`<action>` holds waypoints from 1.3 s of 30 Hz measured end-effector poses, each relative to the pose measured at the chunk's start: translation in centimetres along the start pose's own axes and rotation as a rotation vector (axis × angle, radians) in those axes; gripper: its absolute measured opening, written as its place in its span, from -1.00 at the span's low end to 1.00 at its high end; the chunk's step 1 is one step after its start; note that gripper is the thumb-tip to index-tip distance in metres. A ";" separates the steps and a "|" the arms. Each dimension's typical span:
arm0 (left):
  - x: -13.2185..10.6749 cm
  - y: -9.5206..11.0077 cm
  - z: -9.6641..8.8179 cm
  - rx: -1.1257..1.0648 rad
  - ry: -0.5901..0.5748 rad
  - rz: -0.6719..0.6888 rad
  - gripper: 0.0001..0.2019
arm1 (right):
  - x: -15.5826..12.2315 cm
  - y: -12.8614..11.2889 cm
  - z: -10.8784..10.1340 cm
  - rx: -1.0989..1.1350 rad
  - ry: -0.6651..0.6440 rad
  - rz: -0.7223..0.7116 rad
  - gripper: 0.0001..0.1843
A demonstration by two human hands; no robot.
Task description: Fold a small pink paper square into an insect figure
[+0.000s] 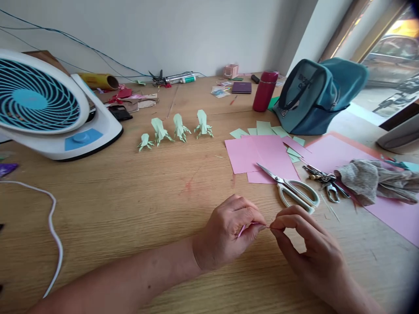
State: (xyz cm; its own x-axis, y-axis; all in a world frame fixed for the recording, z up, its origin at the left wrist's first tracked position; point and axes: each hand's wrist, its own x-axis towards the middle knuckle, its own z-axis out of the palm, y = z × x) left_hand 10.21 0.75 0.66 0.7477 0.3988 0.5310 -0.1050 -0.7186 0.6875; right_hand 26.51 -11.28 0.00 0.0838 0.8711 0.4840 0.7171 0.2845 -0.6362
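Near the front of the table, my left hand [229,231] is closed in a pinch on a small piece of pink paper [241,231], mostly hidden by the fingers. My right hand [307,248] pinches the thin tip of the same paper between thumb and forefinger. White-handled scissors [291,187] lie just beyond the right hand, blades over pink paper sheets [258,152]. Several folded pale-green paper figures with thin legs, one of them here [180,127], stand in a row farther back.
At left stand a white and blue fan [42,104] and a white cable [54,226]. Green paper pieces [263,128], a red bottle [265,91] and a teal backpack [307,98] are at back right. Keys [327,181] and a grey cloth [376,179] lie at right.
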 end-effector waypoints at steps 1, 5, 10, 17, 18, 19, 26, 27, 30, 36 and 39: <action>0.0 0.1 0.0 -0.001 0.000 -0.014 -0.91 | 0.0 0.1 0.0 -0.002 -0.006 -0.008 -0.82; -0.2 0.5 0.2 0.020 0.000 -0.039 -0.90 | 0.0 0.3 0.1 -0.006 -0.023 -0.020 -0.83; -0.3 0.5 0.4 0.039 0.007 -0.016 -0.87 | -0.1 0.3 0.2 0.000 -0.046 -0.008 -0.83; -0.4 0.5 0.3 0.068 -0.008 -0.049 -0.87 | -0.1 0.1 0.3 -0.014 -0.041 -0.028 -0.83; -0.4 0.5 0.3 0.067 -0.010 -0.046 -0.87 | -0.1 0.1 0.3 -0.021 -0.041 -0.030 -0.82; -0.4 0.6 0.3 0.063 -0.010 -0.041 -0.87 | -0.1 0.0 0.3 -0.026 -0.042 -0.030 -0.82; -0.3 0.8 0.2 -0.018 -0.007 -0.092 -0.87 | 0.2 -0.6 0.5 0.024 -0.018 -0.011 -0.81; -0.2 0.7 0.1 -0.041 -0.003 -0.105 -0.88 | 0.3 -0.6 0.5 0.032 -0.009 0.001 -0.82; -0.2 0.3 0.1 -0.127 0.023 -0.125 -0.89 | 0.4 -0.5 0.4 0.045 0.014 0.021 -0.82; -0.3 0.0 0.3 -0.195 0.087 -0.144 -0.92 | 0.2 0.0 0.4 0.071 -0.008 0.048 -0.86; -0.3 0.1 0.3 -0.198 0.101 -0.170 -0.97 | 0.3 0.0 0.5 0.111 -0.019 0.060 -0.86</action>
State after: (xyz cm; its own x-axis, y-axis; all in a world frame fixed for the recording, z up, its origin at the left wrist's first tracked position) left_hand 10.19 0.34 0.43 0.6972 0.5662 0.4397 -0.1175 -0.5148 0.8492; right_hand 26.18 -10.88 -0.13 0.1098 0.8950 0.4322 0.6304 0.2735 -0.7265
